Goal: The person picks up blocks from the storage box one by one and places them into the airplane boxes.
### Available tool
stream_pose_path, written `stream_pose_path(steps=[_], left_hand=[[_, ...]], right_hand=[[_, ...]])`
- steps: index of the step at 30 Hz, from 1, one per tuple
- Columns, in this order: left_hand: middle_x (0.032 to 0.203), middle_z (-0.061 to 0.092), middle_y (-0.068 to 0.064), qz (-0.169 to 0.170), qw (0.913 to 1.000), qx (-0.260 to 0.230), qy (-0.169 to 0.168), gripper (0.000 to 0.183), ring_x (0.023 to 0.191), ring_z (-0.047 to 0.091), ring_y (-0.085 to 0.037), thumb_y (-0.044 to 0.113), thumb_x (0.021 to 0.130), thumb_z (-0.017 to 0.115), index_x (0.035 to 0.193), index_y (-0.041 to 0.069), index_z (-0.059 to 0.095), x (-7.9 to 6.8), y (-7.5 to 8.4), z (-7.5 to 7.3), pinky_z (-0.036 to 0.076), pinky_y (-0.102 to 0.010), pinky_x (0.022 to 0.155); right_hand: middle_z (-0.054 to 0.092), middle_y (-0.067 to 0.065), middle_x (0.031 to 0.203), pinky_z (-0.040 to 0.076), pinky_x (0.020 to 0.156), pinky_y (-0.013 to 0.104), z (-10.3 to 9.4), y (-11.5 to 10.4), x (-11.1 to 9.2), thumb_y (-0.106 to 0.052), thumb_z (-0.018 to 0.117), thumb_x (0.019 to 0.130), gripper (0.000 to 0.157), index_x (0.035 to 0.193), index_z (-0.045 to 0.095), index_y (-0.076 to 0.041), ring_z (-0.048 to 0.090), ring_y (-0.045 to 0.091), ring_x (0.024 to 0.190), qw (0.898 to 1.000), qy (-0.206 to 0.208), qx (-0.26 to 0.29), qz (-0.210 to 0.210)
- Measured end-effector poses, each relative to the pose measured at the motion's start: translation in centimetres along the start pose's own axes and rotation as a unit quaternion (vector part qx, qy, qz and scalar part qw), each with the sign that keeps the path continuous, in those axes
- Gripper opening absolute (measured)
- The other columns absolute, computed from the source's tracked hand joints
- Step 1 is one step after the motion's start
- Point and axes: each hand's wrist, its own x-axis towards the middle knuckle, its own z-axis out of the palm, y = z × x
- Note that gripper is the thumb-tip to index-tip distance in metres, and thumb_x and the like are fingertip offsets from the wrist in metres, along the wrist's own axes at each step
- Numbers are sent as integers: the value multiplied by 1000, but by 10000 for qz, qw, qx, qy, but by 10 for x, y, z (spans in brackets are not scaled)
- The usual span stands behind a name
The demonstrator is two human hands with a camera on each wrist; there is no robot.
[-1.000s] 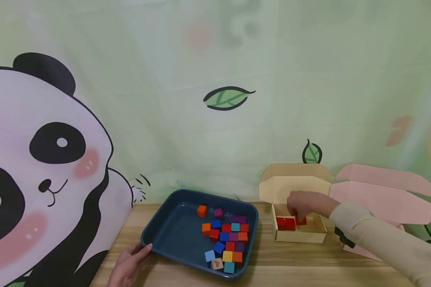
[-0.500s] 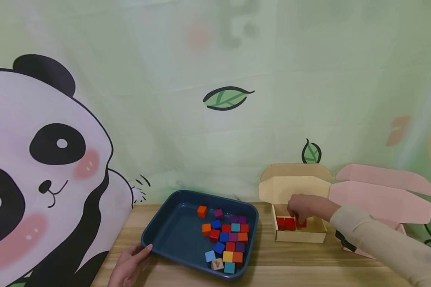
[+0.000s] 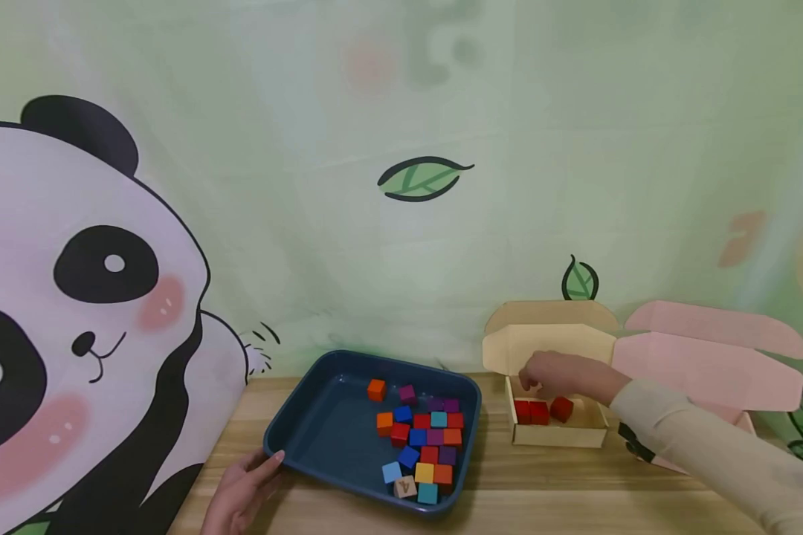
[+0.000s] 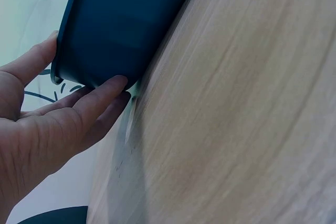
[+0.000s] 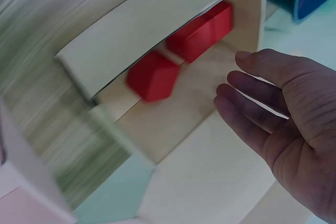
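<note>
**The right hand (image 5: 304,129) holds nothing; a loose red block (image 3: 561,409) lies askew nearby**

The thumb stands apart from its relaxed fingers, over the cream box (image 3: 558,436). The left hand (image 4: 58,124) pinches the near-left corner of the blue tray (image 3: 328,431), thumb on the rim, fingers against the outer wall.

The likeliest trouble is a knuckle catching the loose block or the 2 paired red blocks (image 3: 531,412) as the hand leaves, spoiling their row. The cream box looks light, so a sleeve brushing it could shove it along the table (image 3: 542,490). Too hard a pull at 1 corner could swing the tray and jumble its coloured blocks (image 3: 424,472).

All 3 red blocks are inside the cream box, plain and evenly red. The pair sits flush, side by side, near the front wall; the loose block is turned at an angle, just apart from them.
</note>
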Motion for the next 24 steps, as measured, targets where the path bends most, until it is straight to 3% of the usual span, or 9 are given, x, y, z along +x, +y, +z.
stream_pose_path(steps=[6, 15, 24], left_hand=[[158, 14, -41, 21, 10000, -11, -33, 84, 141, 32, -38, 13, 101, 65, 153, -19, 7, 1, 0, 1, 38, -48, 115], [158, 16, -39, 94, 9999, 41, -81, 83, 142, 31, -38, 16, 102, 64, 154, -17, 8, 2, -1, 2, 37, -48, 116], [157, 19, -39, 146, 9999, -61, 13, 82, 140, 34, -36, 14, 102, 64, 154, -18, 10, -1, -4, 0, 38, -47, 116]], right_hand=[[73, 3, 90, 61, 76, 27, -10, -28, 17, -2, 77, 88, 10, 96, 76, -7, 65, 13, 81, 9969, 362, -164, -685], [72, 0, 98, 57, 76, 20, -15, -88, 62, -9, 76, 92, 13, 104, 76, -9, 64, 13, 88, 9896, 104, -699, -1253], [73, -1, 106, 56, 80, 18, -7, -150, 123, -17, 75, 95, 19, 112, 75, -11, 65, 9, 90, 9932, -247, -347, -1083]])
